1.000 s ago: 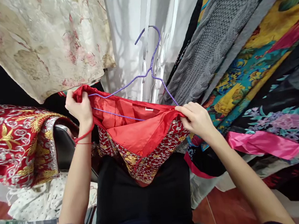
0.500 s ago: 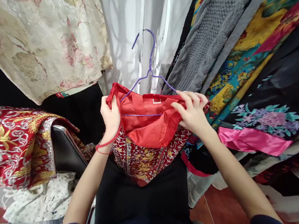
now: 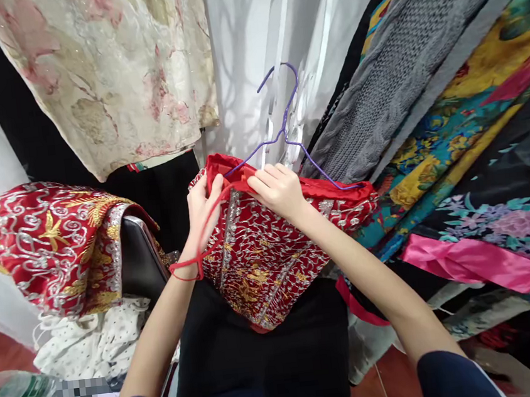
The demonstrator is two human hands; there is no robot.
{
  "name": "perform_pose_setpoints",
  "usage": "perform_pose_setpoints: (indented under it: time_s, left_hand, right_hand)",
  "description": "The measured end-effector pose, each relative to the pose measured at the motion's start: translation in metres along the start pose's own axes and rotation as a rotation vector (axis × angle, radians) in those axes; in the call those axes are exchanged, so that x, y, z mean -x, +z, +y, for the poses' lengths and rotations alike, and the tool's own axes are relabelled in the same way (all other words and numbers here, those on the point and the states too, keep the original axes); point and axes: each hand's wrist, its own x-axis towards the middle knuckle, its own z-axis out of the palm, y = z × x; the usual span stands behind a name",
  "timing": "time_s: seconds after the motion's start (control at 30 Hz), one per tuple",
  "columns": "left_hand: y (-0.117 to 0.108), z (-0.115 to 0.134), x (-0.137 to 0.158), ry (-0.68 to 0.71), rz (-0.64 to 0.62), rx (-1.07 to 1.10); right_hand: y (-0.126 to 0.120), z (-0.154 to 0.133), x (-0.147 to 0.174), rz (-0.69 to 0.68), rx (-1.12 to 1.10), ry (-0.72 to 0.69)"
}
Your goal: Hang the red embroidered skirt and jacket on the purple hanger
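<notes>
On my lap lies a red embroidered bodice with silver and gold pattern and a red lining, its pointed hem toward me. A purple wire hanger sits inside its top edge, hook upward. My left hand pinches the top edge at the left, with a red cord around that wrist. Closed on the red lining near the middle of the edge is my right hand. The hanger's right end shows at the bodice's right corner. Both hands' fingertips are partly hidden by the fabric.
A red embroidered cloth drapes over a dark chair back at left, above a white dotted cloth. A floral cloth hangs upper left. Several garments, including a grey knit, hang right. A plastic bottle lies lower left.
My right hand has moved left from the bodice's right corner to near its middle. The front edge is raised, covering much of the red lining seen before. The view has shifted slightly.
</notes>
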Motion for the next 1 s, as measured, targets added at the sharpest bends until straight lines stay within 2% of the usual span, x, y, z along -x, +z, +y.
perform_pose_setpoints:
  time_s: [0.1,0.17,0.3,0.4,0.47,0.6,0.67,0.7,0.77,0.9,1.0]
  left_hand:
    - [0.0,0.005,-0.001,0.068,-0.084,0.019]
    - [-0.001,0.007,-0.002,0.06,-0.101,0.068]
    - [-0.004,0.008,-0.008,0.016,-0.119,0.131]
    - [-0.004,0.007,-0.016,0.048,-0.133,0.084]
    - [-0.004,0.01,-0.022,0.076,-0.138,-0.009]
    - [-0.004,0.02,-0.023,0.223,-0.07,-0.263]
    - [-0.007,0.019,-0.015,0.281,0.011,-0.275]
    - [-0.009,0.014,-0.008,0.267,0.052,-0.24]
    - [-0.013,-0.005,0.011,0.147,0.108,-0.148]
    - [-0.012,-0.069,0.06,-0.206,0.085,-0.145]
    - [0.002,-0.117,0.092,-0.365,0.092,-0.106]
  right_hand:
    - [0.008,-0.005,-0.033,-0.015,0.003,0.035]
    - [0.017,-0.006,-0.045,-0.009,0.004,0.039]
    - [0.034,0.005,-0.046,0.043,0.025,-0.056]
    - [0.04,0.014,-0.043,0.001,0.056,-0.195]
    - [0.04,0.016,-0.044,-0.05,0.078,-0.216]
    - [0.041,0.011,-0.052,-0.11,0.079,-0.094]
    - [0.043,0.008,-0.056,-0.117,0.066,-0.025]
    - [0.045,0.007,-0.057,-0.117,0.057,0.002]
    - [0.048,0.006,-0.059,-0.106,0.033,0.035]
    - [0.055,0.007,-0.056,-0.029,0.026,0.045]
    - [0.057,0.007,-0.054,0.037,0.052,0.048]
